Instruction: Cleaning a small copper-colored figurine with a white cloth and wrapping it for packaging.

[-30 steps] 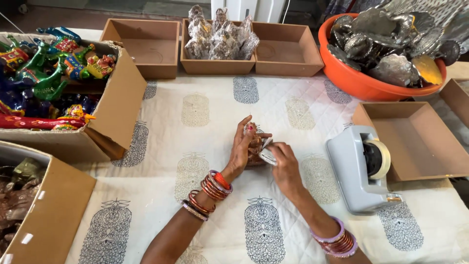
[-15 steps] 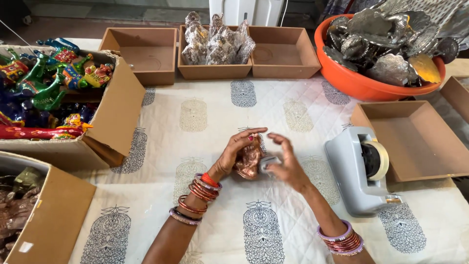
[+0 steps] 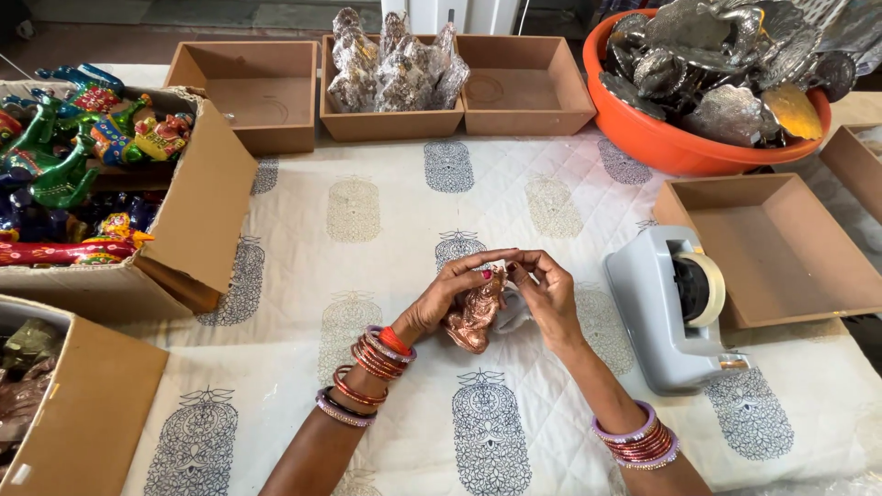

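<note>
A small copper-coloured figurine (image 3: 474, 314) is held upright over the printed cloth (image 3: 367, 230) in the middle of the table. My left hand (image 3: 450, 292) wraps around its left side and top. My right hand (image 3: 546, 292) pinches a clear wrapping or film (image 3: 511, 312) against the figurine's right side. Both wrists carry several bangles. The figurine's far side is hidden by my fingers.
A grey tape dispenser (image 3: 669, 308) sits right of my hands. Brown trays line the back; one (image 3: 386, 124) holds wrapped figurines. An orange tub (image 3: 680, 138) of silver pieces stands back right, an empty tray (image 3: 781, 248) right. Cardboard boxes (image 3: 197, 220) of painted toys stand left.
My hands have shifted slightly toward me and turned the figurine; it now stands more upright between them, with the right fingers drawing the clear wrap at its top.
</note>
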